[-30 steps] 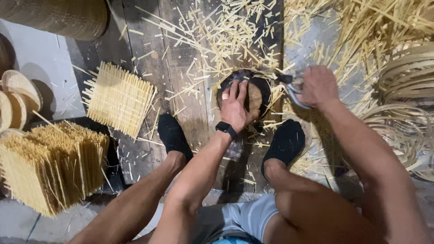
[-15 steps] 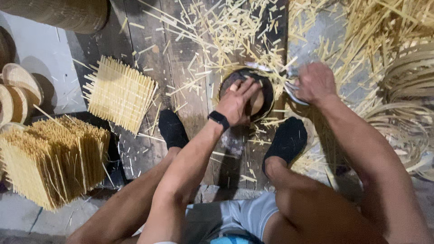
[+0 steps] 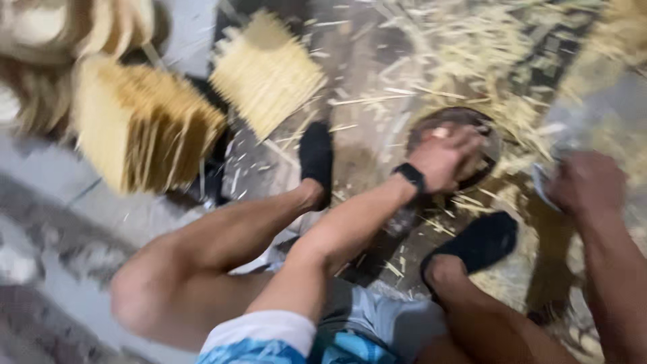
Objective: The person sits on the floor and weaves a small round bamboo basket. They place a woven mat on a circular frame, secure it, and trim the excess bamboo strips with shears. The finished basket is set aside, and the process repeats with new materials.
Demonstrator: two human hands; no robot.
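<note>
The left hand [image 3: 441, 158] presses down on the round dark block [image 3: 458, 145] at upper right of centre, while the right hand [image 3: 586, 182], just to its right, is clenched around a blurred blade [image 3: 542, 182].

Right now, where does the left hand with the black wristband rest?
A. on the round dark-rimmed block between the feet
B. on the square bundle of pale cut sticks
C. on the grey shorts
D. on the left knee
A: the left hand lies on top of the round dark-rimmed block, out past the black-socked feet and far from the square bundle of pale cut sticks.
</note>
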